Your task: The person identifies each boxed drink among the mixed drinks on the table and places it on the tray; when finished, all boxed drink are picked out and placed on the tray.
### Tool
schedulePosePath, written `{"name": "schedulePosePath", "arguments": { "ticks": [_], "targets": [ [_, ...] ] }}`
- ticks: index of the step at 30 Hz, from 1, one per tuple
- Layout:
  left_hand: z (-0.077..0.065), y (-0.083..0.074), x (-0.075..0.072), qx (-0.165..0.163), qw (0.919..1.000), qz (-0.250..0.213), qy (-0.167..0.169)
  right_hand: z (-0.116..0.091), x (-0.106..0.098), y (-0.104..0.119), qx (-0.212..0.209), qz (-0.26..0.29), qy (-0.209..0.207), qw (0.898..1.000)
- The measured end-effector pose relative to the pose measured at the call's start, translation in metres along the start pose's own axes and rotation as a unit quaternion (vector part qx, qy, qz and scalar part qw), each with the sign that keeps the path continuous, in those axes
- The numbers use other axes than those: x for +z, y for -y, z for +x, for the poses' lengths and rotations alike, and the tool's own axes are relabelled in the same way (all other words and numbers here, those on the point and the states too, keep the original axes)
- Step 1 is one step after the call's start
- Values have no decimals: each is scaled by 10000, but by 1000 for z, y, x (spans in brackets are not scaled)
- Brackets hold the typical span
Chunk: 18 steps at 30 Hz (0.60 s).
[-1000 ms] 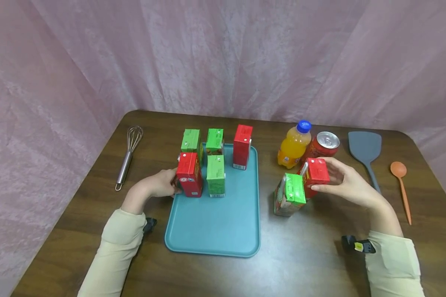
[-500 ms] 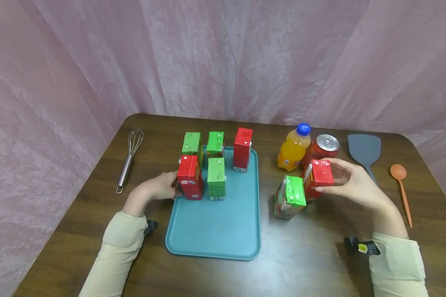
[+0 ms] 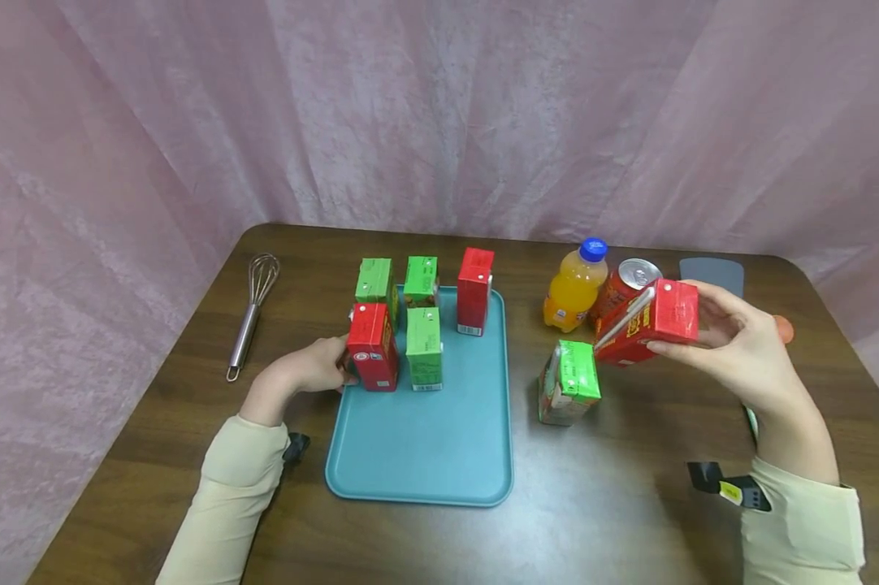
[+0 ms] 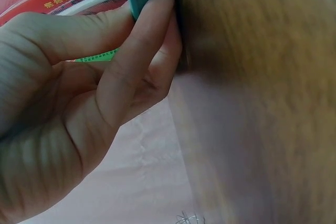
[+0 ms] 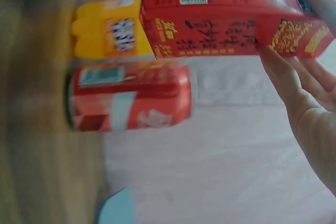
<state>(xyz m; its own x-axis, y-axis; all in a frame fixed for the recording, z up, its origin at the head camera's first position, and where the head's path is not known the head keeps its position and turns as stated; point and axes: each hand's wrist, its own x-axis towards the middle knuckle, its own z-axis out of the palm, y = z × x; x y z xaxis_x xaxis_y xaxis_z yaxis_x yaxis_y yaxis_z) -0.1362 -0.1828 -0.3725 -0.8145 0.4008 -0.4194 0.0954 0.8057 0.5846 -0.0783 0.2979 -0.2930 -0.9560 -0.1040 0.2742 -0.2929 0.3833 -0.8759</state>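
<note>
My left hand (image 3: 318,366) pinches the left rim of the blue-green tray (image 3: 417,455) between thumb and fingers, as the left wrist view shows. Close beside that hand a red drink carton (image 3: 374,348) stands on the tray. My right hand (image 3: 742,345) holds another red drink carton (image 5: 226,14) near its top, thumb on one side and fingers on the other. This carton is tilted, raised off the table, its straw side facing left. Just left of it a green-topped drink carton (image 3: 569,383) stands on the table.
On the tray also stand several green cartons (image 3: 425,349) and a red carton (image 3: 474,292) at the back. An orange drink bottle (image 3: 575,288) and a red can (image 5: 131,98) are behind the lifted carton. A whisk (image 3: 253,313) lies left, a grey spatula (image 3: 713,275) right, partly hidden.
My right hand has lifted the red carton from beside the green one, up and to the right, tilting it. The left hand stays at the tray's rim.
</note>
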Motion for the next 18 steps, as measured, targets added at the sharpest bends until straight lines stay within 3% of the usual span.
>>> {"name": "schedulePosePath", "arguments": {
  "ticks": [4,6,10,15,18],
  "targets": [
    [0,-1,0,2,10000,-54,-5,2,6,18,-493,594,-483,9958],
    [-2,-1,-1,27,10000,-53,-30,4,12,26,-725,1455,-675,9844],
    [-1,-1,-1,-8,10000,-50,-50,5,24,39,-987,2549,-1097,9556],
    [1,-1,1,4,10000,-76,47,5,39,51,-1047,3014,-1095,9414],
    [1,-1,0,-16,9999,-86,49,11,52,59,-1147,2926,-806,9459]
  ]
}}
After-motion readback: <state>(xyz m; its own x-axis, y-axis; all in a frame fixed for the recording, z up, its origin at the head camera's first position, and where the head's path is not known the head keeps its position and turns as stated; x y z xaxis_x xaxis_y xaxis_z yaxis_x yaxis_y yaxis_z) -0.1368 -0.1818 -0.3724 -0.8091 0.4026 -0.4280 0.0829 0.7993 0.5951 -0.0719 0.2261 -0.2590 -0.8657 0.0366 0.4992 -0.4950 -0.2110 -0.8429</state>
